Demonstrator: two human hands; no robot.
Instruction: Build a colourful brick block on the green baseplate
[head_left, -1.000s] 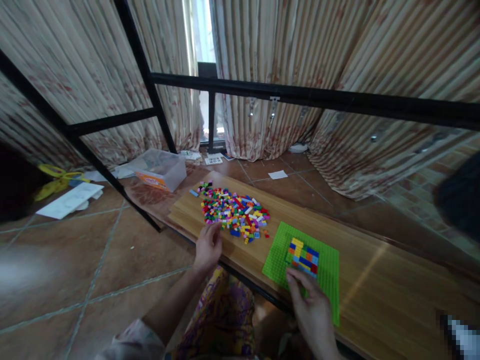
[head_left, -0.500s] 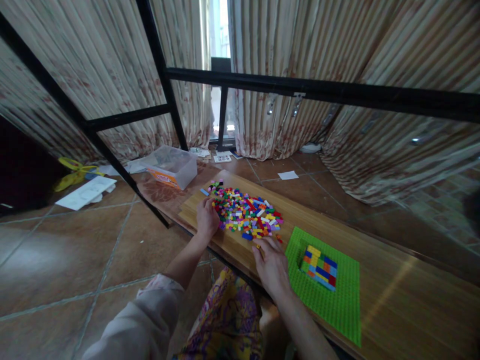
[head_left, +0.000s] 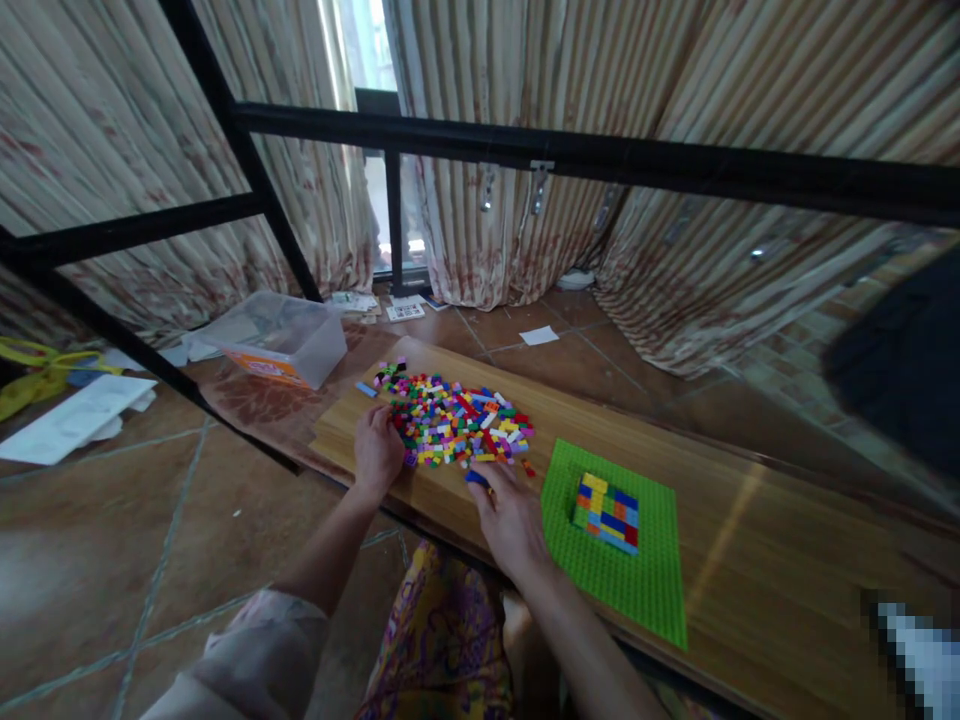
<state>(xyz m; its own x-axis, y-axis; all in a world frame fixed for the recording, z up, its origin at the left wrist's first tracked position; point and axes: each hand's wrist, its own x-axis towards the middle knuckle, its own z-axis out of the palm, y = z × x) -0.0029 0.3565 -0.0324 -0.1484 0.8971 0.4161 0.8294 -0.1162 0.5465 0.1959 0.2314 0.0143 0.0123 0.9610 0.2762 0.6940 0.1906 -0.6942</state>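
Observation:
Loose toy building bricks [head_left: 461, 425] of many colours lie heaped on a low wooden table [head_left: 750, 590]. At the heap's left edge is my left hand [head_left: 379, 448], its fingers curled down among the bricks; what is between the fingertips is hidden. My right hand [head_left: 508, 515] is at the near side of the heap, with a blue brick [head_left: 476, 478] between thumb and fingers. To its right lies a green studded baseplate [head_left: 652, 590], bearing a roughly square block of joined bricks [head_left: 609, 515] in yellow, blue, orange, red and green.
A clear plastic box [head_left: 289, 340] with an orange label stands past the table's left end. A black metal frame [head_left: 465, 135] crosses in front of striped curtains [head_left: 517, 60]. Papers [head_left: 540, 336] and a white board [head_left: 79, 418] lie on the tiled floor. A dark shape [head_left: 900, 350] is at right.
The view has turned right, so everything sits further left. My right hand, which had a small yellow-orange brick at its fingertips, now has the blue brick. My left hand stays by the heap.

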